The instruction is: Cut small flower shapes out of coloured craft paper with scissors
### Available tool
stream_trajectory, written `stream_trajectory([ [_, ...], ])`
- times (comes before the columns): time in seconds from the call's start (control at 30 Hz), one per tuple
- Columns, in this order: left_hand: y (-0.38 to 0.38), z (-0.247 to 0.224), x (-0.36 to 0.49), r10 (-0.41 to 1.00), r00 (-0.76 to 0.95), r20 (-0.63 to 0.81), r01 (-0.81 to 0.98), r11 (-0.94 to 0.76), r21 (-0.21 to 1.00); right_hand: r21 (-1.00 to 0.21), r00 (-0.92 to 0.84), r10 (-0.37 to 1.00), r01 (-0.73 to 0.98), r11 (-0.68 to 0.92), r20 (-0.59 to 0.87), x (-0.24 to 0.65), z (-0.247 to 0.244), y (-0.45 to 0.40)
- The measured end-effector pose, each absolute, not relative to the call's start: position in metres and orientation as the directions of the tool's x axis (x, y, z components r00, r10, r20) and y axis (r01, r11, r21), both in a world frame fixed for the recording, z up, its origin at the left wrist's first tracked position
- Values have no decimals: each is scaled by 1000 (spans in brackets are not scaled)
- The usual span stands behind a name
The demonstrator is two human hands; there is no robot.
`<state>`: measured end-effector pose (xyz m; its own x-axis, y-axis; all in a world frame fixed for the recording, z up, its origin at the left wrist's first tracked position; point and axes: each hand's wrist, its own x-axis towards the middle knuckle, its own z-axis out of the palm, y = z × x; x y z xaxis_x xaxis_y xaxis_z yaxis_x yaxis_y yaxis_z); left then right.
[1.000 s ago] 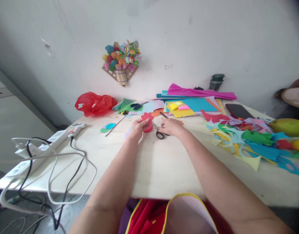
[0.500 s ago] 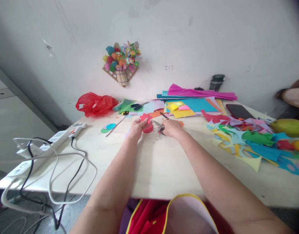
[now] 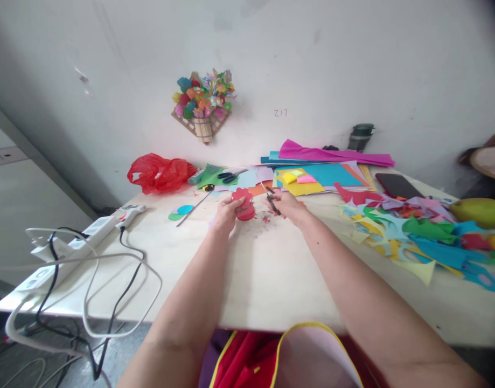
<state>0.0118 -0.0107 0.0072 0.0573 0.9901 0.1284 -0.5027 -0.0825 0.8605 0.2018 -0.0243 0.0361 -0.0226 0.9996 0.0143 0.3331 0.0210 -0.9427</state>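
My left hand (image 3: 228,211) is closed, pinching a red paper flower (image 3: 243,197) with a scalloped edge. More red paper pieces lie just under and beside it, and I cannot tell if they are in the pinch. In my right hand (image 3: 286,205) is a pair of dark-handled scissors (image 3: 273,205), its tips pointing up and away, apart from the flower. Small red paper snippets (image 3: 266,219) are scattered on the table between the hands. To the left of them lie a blue paper circle (image 3: 185,209) and a green one (image 3: 174,216).
Paper scraps (image 3: 392,231) cover the table's right side, near a phone (image 3: 397,185) and a mango (image 3: 477,213). Coloured sheets (image 3: 332,175), spare scissors (image 3: 228,177) and a red plastic bag (image 3: 161,173) lie at the back. A power strip (image 3: 65,253) with loose cables lies left.
The scissors have swung from pointing at the flower to pointing up and away, drawn slightly right by my right hand. My left hand still holds the flower in much the same place.
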Motion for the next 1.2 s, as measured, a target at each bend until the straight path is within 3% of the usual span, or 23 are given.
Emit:
stream_trajectory([
  [0.17, -11, 7, 11, 993, 32, 117, -539, -81, 838, -980, -198, 977, 194, -43, -82, 209, 40, -32],
  [0.43, -7, 3, 11, 994, -7, 111, -615, -92, 783, -982, -446, 892, 190, 19, -69, 209, 39, -36],
  [0.83, -9, 7, 15, 1000, -2, -3, -645, 1, 764, -950, -463, 885, 293, 112, -38, 196, 35, -38],
  [1.2, -14, 16, 20, 997, -8, -79, -680, 52, 732, -970, -431, 902, 216, 114, 10, 187, 33, -41],
])
